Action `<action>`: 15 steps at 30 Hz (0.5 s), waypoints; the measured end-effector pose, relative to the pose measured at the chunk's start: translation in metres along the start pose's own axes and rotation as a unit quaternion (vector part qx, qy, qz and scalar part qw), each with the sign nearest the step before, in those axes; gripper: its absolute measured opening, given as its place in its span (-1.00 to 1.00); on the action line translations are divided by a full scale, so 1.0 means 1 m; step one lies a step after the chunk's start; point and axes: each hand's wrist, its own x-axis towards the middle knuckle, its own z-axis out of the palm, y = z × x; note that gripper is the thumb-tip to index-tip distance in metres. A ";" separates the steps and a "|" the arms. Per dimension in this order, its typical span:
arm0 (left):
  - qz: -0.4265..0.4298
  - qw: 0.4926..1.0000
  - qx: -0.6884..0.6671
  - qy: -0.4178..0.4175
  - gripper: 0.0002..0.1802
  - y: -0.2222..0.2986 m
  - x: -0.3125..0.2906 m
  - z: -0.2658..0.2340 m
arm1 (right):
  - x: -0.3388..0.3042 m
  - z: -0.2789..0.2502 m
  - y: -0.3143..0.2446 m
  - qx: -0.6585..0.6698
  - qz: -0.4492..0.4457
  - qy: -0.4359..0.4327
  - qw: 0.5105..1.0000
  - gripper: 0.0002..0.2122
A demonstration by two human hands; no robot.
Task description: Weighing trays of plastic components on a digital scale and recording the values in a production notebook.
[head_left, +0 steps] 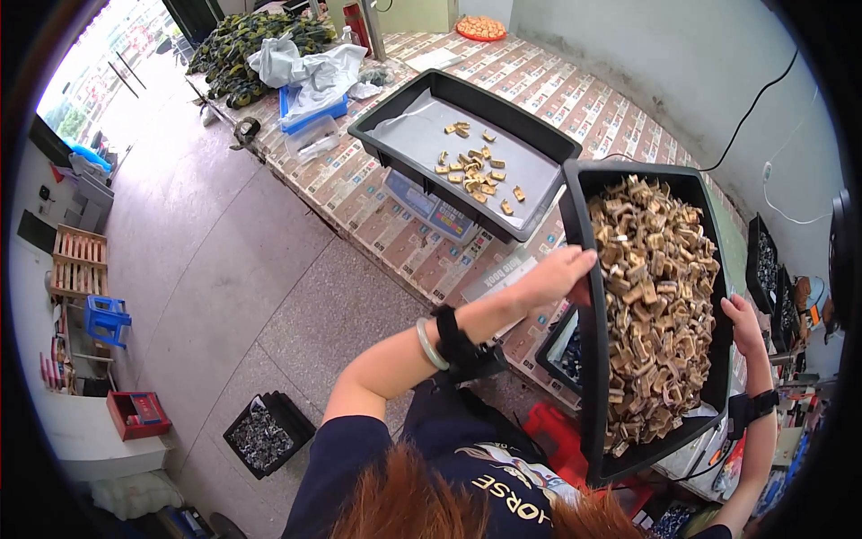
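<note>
Between my two hands is a black plastic tray [590, 395] heaped with small brass-coloured metal pieces [655, 305]. My left hand [564, 275] grips its left wall, fingers curled over the rim. On the opposite side my right hand [745, 325] holds the right rim. The tray is tilted and its upper left corner is close to a second black tray [516, 126]. That one is lined with a pale sheet and has a small scatter of brass pieces [474, 172] on it. Beneath it sits a blue-and-white digital scale [431, 211], partly hidden.
A patterned cloth covers the table [620, 108]. A blue bin [310, 110] with white plastic bags and a dark green heap [247, 54] stand at the far left. On the floor are stacked black trays [268, 436] and a blue stool [108, 321]. A black cable hangs along the wall.
</note>
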 end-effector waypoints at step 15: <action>0.000 0.979 0.180 0.091 -0.69 0.261 0.065 -0.203 | 0.100 0.134 -0.196 0.100 -0.040 -0.071 0.992 -0.84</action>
